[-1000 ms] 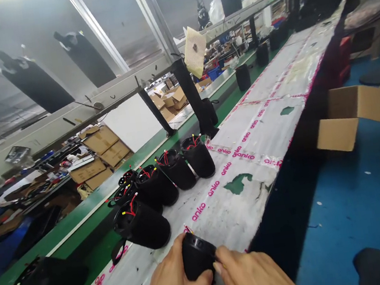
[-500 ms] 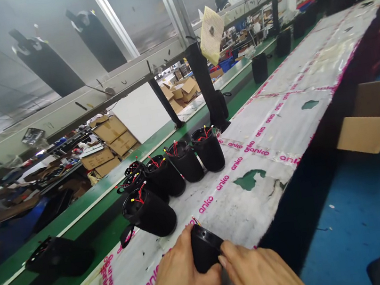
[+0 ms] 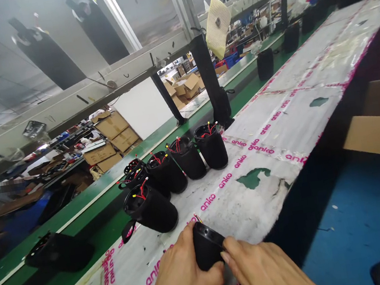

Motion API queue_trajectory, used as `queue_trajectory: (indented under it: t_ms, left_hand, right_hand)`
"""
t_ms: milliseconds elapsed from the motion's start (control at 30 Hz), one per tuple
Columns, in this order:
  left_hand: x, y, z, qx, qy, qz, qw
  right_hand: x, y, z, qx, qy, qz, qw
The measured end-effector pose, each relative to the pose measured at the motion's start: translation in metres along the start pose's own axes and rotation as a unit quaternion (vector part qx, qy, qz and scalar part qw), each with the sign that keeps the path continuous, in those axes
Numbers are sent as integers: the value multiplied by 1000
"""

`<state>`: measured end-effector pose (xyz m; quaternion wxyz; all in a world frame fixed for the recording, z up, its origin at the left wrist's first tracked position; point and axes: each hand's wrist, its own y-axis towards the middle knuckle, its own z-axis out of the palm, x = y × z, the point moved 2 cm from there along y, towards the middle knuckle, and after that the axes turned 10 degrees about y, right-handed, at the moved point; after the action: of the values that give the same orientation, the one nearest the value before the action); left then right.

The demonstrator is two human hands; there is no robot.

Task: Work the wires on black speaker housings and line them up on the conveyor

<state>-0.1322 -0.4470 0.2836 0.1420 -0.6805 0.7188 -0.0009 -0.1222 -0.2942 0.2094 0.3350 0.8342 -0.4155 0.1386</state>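
Observation:
Between my hands, at the near edge of the covered bench, is a black cylindrical speaker housing (image 3: 206,249), with a few thin wires sticking up behind its rim. My left hand (image 3: 184,272) wraps round its left side, thumb across the front. On the right, my right hand (image 3: 256,266) has its fingers closed at the rim; whether they also pinch a small part is hidden. Just beyond stand several similar black housings (image 3: 155,212), their open tops showing red wires with yellow and white plugs. The nearest one has a strap loop (image 3: 129,231).
White sheeting printed in pink (image 3: 220,204) covers the bench and is torn in places. A green conveyor (image 3: 105,198) runs behind it, with another housing (image 3: 59,251) lying at left. A metal frame post (image 3: 209,77) rises beyond. An open carton (image 3: 374,134) stands right, by the blue floor.
The camera view has shifted slightly, so the scene sits a little differently. Both hands keep the same hold on the housing, with hardly any movement.

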Motion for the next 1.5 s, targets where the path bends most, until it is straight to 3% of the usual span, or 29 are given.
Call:
queue_trajectory:
  t_ms: [433,633,800,867,1033,1200,1333,1500]
  left_hand:
    - [1,4,4,22,42,-27,999]
    - [-2,8,4,53,38,-36,997]
    - [-6,5,1,21,50,-41,998]
    - [-4,6,-1,31,39,-31,998]
    - [-1,9,-7,54,27,-24,998]
    - [2,4,-7,45,47,-42,997]
    - [16,0,-12,88,-33,-26,995]
    - [11,-1,-17,137,-135,46,980]
  right_hand:
    - [3,-1,2,39,-62,10,997]
    - [4,16,-12,142,-39,42,988]
    - [9,21,-16,170,-27,63,983]
    - [9,17,-12,140,-15,66,988]
    - [-6,-4,-5,-58,115,119,984]
    - [-15,-19,-4,-23,160,171,972]
    - [-14,-25,-4,-17,189,187,964]
    - [-11,-27,-15,-112,217,113,963]
